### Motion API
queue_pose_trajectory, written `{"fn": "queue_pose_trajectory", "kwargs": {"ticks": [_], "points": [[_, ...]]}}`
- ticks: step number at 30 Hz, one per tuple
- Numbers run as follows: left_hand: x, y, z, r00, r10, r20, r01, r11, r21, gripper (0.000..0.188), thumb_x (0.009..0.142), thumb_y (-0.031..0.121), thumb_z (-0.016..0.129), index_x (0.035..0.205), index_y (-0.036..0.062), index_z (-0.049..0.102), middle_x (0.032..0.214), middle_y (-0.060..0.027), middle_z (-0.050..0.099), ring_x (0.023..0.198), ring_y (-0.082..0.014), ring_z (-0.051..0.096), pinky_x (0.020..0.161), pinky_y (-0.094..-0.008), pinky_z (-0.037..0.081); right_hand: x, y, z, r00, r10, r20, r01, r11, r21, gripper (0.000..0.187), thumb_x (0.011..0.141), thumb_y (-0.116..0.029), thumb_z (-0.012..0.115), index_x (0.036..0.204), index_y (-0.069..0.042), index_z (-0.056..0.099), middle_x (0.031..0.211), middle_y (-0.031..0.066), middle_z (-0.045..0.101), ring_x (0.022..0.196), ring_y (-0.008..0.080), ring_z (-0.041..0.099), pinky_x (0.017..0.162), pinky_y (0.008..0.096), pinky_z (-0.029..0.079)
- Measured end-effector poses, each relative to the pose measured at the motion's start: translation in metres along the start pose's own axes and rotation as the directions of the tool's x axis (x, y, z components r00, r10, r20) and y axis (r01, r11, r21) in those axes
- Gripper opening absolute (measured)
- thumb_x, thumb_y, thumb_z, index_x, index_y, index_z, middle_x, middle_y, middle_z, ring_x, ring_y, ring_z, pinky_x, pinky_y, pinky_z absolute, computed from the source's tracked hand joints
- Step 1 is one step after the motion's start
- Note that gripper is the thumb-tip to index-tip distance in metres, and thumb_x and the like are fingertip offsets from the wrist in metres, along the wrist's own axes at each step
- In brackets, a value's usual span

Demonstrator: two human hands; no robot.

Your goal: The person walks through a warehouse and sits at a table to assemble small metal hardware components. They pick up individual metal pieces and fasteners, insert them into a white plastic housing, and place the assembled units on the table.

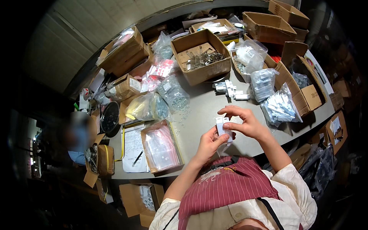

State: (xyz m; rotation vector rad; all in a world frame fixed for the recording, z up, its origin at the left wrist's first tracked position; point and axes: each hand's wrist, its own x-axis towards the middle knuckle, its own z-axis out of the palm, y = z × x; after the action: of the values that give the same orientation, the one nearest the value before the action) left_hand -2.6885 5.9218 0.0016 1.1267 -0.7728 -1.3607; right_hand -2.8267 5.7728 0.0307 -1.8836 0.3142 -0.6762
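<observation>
Handling the small white item (220, 123), on your side of the metal-filled carton (205, 76), seems the step in hand. Your left hand (210, 142) closes round its lower part; your right hand (244, 123) is half-curled, thumb touching it, grip unclear. The next move likely calls for a steady left hold.

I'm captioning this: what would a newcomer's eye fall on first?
Likely the left hand and right hand on a small white item, right of centre. Across the table, an open cardboard box holds jumbled metal parts. A striped maroon apron fills the lower middle.
</observation>
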Motion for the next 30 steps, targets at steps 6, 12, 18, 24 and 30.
{"fn": "queue_pose_trajectory", "kwargs": {"ticks": [6, 12, 18, 24, 30], "points": [[0.003, 0.003, -0.004, 0.993, 0.109, -0.052, -0.112, 0.992, -0.059, 0.058, 0.100, 0.006, 0.057, 0.152, -0.0026, 0.035, 0.112, -0.0128, 0.069, 0.103, -0.0173, 0.068, 0.090, -0.0295, 0.053, 0.001, 0.007, 0.004, 0.995, -0.089, 0.054, 0.087, 0.996, 0.034, 0.031, 0.086, -0.019, 0.078, 0.113, -0.004, 0.076, 0.117, 0.0094, 0.071, 0.109, 0.0232, 0.065, 0.117, 0.0524, 0.033], [-0.003, 0.013, -0.019, 0.979, 0.200, -0.030, -0.202, 0.968, -0.148, 0.069, 0.104, 0.011, 0.059, 0.161, 0.0021, 0.021, 0.111, -0.0130, 0.070, 0.100, -0.0141, 0.067, 0.086, -0.0233, 0.051, 0.008, -0.008, -0.003, 0.915, -0.339, 0.217, 0.351, 0.936, -0.018, 0.027, 0.084, -0.021, 0.079, 0.107, -0.007, 0.080, 0.128, 0.0096, 0.066, 0.130, 0.0319, 0.053, 0.115, 0.0524, 0.033], [-0.001, 0.011, -0.014, 0.969, 0.241, -0.047, -0.245, 0.964, -0.104, 0.064, 0.104, 0.010, 0.058, 0.159, 0.0016, 0.026, 0.121, -0.0137, 0.068, 0.107, -0.0149, 0.065, 0.090, -0.0260, 0.051, 0.008, -0.009, 0.004, 0.932, -0.355, 0.073, 0.363, 0.920, -0.151, 0.012, 0.084, -0.010, 0.077, 0.093, -0.004, 0.072, 0.122, 0.0124, 0.068, 0.120, 0.0338, 0.060, 0.101, 0.0438, 0.048], [-0.004, -0.007, -0.016, 0.896, 0.355, -0.265, -0.283, 0.919, 0.276, 0.029, 0.100, 0.006, 0.064, 0.127, -0.0045, 0.064, 0.108, -0.0111, 0.072, 0.102, -0.0124, 0.067, 0.089, -0.0256, 0.052, 0.003, -0.009, 0.010, 0.965, -0.261, -0.031, 0.248, 0.943, -0.222, 0.010, 0.087, -0.005, 0.074, 0.093, 0.000, 0.068, 0.109, 0.0148, 0.070, 0.092, 0.0284, 0.070, 0.078, 0.0358, 0.056], [-0.009, 0.012, -0.009, 0.825, 0.394, -0.405, -0.357, 0.919, 0.167, 0.014, 0.100, 0.007, 0.065, 0.107, -0.0045, 0.069, 0.100, -0.0066, 0.073, 0.089, -0.0104, 0.068, 0.080, -0.0265, 0.054, -0.004, -0.013, 0.011, 0.964, -0.252, -0.083, 0.227, 0.946, -0.233, 0.011, 0.087, -0.001, 0.074, 0.096, 0.002, 0.068, 0.091, 0.0111, 0.071, 0.077, 0.0225, 0.069, 0.073, 0.0331, 0.056]]}}
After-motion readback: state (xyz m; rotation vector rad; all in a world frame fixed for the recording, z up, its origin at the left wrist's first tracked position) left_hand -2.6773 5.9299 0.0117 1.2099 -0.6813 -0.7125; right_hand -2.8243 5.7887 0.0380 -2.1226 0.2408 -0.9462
